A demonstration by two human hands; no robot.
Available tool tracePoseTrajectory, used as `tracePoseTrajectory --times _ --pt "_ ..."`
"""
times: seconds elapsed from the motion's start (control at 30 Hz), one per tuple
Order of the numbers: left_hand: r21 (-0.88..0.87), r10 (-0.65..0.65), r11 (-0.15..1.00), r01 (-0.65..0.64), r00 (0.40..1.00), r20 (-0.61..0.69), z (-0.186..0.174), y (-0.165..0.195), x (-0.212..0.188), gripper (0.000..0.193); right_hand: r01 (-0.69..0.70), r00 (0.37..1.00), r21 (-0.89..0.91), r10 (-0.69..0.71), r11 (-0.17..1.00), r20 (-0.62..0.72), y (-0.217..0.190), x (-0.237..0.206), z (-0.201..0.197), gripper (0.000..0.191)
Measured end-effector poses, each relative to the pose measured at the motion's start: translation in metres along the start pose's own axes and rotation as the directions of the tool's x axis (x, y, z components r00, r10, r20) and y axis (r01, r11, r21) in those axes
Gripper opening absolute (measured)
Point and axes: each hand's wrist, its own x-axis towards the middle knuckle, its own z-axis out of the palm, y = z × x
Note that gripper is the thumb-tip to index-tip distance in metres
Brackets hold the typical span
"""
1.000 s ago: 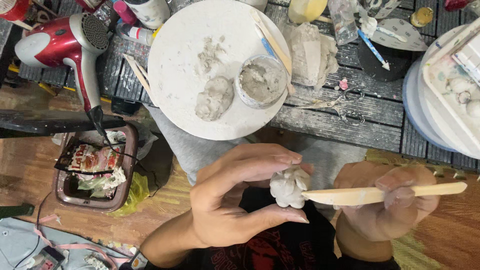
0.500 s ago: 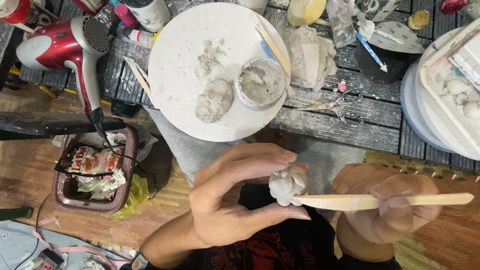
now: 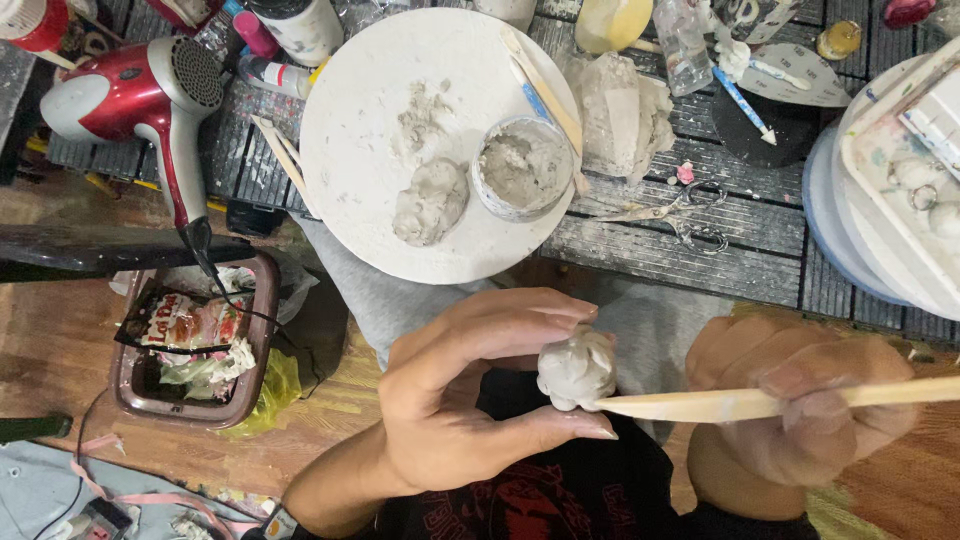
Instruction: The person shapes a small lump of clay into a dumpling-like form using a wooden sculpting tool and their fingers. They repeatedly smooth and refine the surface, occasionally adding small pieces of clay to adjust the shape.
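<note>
The wooden modelling stick point(image 3: 760, 403) has slid closer, tip touching the clay figure point(image 3: 576, 368). Left hand point(image 3: 470, 395) pinches the figure; right hand point(image 3: 800, 410) grips the stick.

a home craft corner set up for clay modelling.

a round white board point(image 3: 350, 200) smeared with grey clay lies on a dark slatted table point(image 3: 680, 250), and everything gathers around it: a lump of clay point(image 3: 430, 202) and a small tub of wet clay point(image 3: 522, 168) on the board, a red hair dryer point(image 3: 140, 90) to its left, scissors point(image 3: 665, 212) and a paint palette point(image 3: 915, 170) to its right, bottles point(image 3: 300, 30) above it, a full waste bin point(image 3: 195, 345) on the wooden floor below-left.
</note>
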Motion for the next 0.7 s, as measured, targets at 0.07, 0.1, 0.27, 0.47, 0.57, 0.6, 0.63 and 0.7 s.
tracePoseTrajectory --times 0.07,0.1,0.27,0.47,0.57,0.6,0.63,0.7 --pt "0.024 0.017 1.000 -0.017 1.000 0.005 -0.001 0.000 0.001 0.058 0.036 0.994 -0.090 -0.027 0.995 0.104 -0.002 0.004 0.001 0.020" --pt "0.024 0.016 1.000 -0.017 1.000 0.008 -0.001 0.000 0.000 0.058 0.055 0.987 -0.135 -0.033 0.989 0.155 -0.002 0.004 0.001 0.021" --pt "-0.023 -0.023 0.999 0.024 1.000 0.011 0.000 0.001 -0.001 0.055 -0.020 0.990 -0.050 0.027 0.999 0.141 -0.003 0.019 -0.007 0.017" --pt "0.005 -0.024 1.000 0.024 1.000 0.012 0.000 0.001 0.000 0.057 -0.006 0.965 -0.062 0.022 0.998 0.262 -0.009 0.020 -0.011 0.015" --pt "0.036 0.001 0.999 -0.002 1.000 0.025 -0.002 0.003 0.000 0.057 0.056 0.976 0.006 -0.056 0.998 0.210 0.000 0.015 -0.011 0.018" --pt "0.028 -0.001 1.000 0.000 1.000 0.025 -0.002 0.003 0.000 0.056 0.068 0.983 0.046 -0.075 0.997 0.167 0.004 0.013 -0.011 0.020" --pt "0.021 -0.002 1.000 0.002 1.000 0.024 -0.002 0.003 0.000 0.055 0.061 0.981 -0.004 -0.059 0.998 0.186 0.003 0.012 -0.013 0.020" --pt "-0.016 -0.028 0.999 0.028 1.000 0.013 0.000 0.002 -0.001 0.053 0.046 0.975 -0.099 -0.023 0.994 0.223 0.003 0.011 -0.017 0.021"
